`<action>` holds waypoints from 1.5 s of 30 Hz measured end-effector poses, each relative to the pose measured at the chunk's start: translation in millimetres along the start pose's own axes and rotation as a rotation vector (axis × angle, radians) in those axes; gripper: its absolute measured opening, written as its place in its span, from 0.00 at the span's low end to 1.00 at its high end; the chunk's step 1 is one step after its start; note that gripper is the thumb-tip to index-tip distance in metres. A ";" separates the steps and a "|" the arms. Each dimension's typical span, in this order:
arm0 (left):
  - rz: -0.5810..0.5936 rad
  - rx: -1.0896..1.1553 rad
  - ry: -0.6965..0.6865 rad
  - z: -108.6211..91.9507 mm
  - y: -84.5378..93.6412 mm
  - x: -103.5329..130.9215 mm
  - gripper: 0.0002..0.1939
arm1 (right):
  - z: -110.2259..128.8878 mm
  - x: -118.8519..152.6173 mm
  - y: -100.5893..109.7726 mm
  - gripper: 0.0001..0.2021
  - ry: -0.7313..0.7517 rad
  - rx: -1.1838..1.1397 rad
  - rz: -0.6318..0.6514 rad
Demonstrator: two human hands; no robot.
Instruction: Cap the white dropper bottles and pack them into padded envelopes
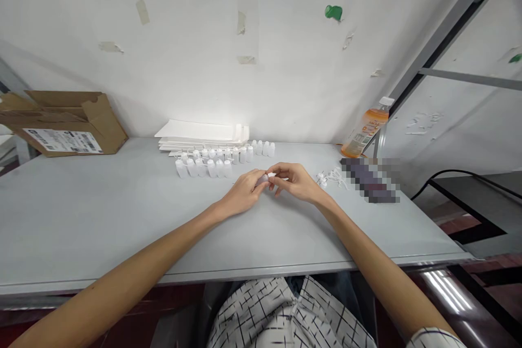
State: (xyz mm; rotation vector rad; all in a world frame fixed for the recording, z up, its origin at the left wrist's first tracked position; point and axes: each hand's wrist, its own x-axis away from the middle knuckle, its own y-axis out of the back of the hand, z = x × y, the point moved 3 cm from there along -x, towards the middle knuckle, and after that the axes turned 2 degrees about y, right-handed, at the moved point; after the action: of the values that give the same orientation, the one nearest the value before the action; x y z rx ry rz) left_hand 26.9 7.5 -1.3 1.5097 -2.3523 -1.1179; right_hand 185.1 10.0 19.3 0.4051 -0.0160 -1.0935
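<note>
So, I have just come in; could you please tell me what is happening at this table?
A person holds what looks like a small bottle in the left hand. The right hand has its fingers at the bottle's end; whether they grip it is hard to see. White bottles stand in rows beyond the hands, and small white pieces lie to the right.

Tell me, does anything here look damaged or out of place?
Mainly the wall: torn, tape-like scraps and a crumpled-looking green patch stick to it at odd angles, perhaps leftovers, marring an otherwise plain surface.
</note>
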 end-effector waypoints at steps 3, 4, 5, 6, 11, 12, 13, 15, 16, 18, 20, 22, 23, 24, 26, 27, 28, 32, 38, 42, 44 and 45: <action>0.003 -0.032 -0.003 0.9 -0.1 0.4 0.11 | -2.8 0.0 1.9 0.19 -0.015 0.059 0.004; 0.004 -0.048 -0.010 1.3 -0.6 0.6 0.11 | -4.3 -0.3 1.9 0.20 -0.013 0.123 -0.005; 0.005 -0.064 -0.018 1.8 -1.2 0.9 0.11 | -5.8 -0.8 1.6 0.22 -0.007 0.201 -0.019; 0.007 -0.080 -0.025 2.4 -1.9 1.2 0.10 | -7.3 -1.3 1.1 0.24 0.002 0.283 -0.034; 0.034 -0.105 -0.052 4.3 -5.4 1.9 0.11 | -12.8 -3.5 -2.6 0.30 0.007 0.530 -0.070; 0.035 -0.104 -0.051 4.1 -5.5 1.8 0.11 | -12.2 -3.5 -2.3 0.30 0.016 0.543 -0.086; 0.032 -0.106 -0.047 3.7 -5.3 1.8 0.11 | -10.8 -3.4 -1.4 0.29 0.032 0.536 -0.111; 0.019 -0.108 -0.031 2.6 -4.3 1.5 0.11 | -6.6 -2.4 1.5 0.25 0.058 0.442 -0.153; 0.011 -0.101 -0.019 2.0 -3.6 1.3 0.11 | -4.5 -1.7 3.0 0.23 0.058 0.364 -0.153; -0.002 -0.074 0.005 1.1 -2.1 1.1 0.11 | -1.3 -0.4 4.9 0.20 0.027 0.205 -0.109; -0.011 -0.052 0.014 0.7 -1.3 1.1 0.12 | -0.1 0.4 5.2 0.21 -0.014 0.110 -0.052; -0.011 -0.055 0.007 1.0 -1.4 1.3 0.13 | -2.1 0.1 4.3 0.21 -0.046 0.113 -0.030; -0.009 -0.062 0.000 1.3 -1.8 1.5 0.13 | -3.9 -0.5 3.5 0.22 -0.048 0.148 -0.034; -0.006 -0.070 -0.008 1.7 -2.3 1.6 0.13 | -5.9 -1.3 2.5 0.23 -0.043 0.199 -0.040; -0.001 -0.081 -0.018 2.4 -3.2 1.8 0.12 | -8.8 -2.7 0.9 0.28 -0.020 0.317 -0.056; -0.001 -0.080 -0.019 2.7 -3.4 1.7 0.13 | -9.1 -3.1 0.9 0.29 -0.006 0.364 -0.070; -0.004 -0.074 -0.017 3.0 -3.4 1.6 0.13 | -8.3 -3.0 1.6 0.29 0.008 0.386 -0.085; -0.018 -0.050 0.000 4.0 -2.7 0.8 0.15 | 0.4 -0.3 7.8 0.20 0.018 0.218 -0.079; -0.007 -0.066 0.017 2.1 -2.7 2.0 0.14 | -0.1 0.3 8.0 0.17 -0.062 0.121 -0.010; 0.010 -0.029 0.009 -1.9 -1.0 2.0 0.15 | -0.4 -0.2 8.1 0.21 -0.040 0.231 -0.016; -0.006 0.009 0.028 -1.3 1.2 1.0 0.15 | 2.6 0.5 8.7 0.19 -0.007 0.172 -0.010; -0.013 0.019 0.037 -0.6 2.2 0.6 0.15 | 4.0 0.9 8.7 0.18 0.006 0.137 -0.004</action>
State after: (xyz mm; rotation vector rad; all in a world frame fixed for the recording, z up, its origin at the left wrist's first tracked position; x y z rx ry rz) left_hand 25.3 7.2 0.4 1.5406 -2.3391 -1.0636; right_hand 192.1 11.4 25.7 0.5321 -0.0849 -1.0986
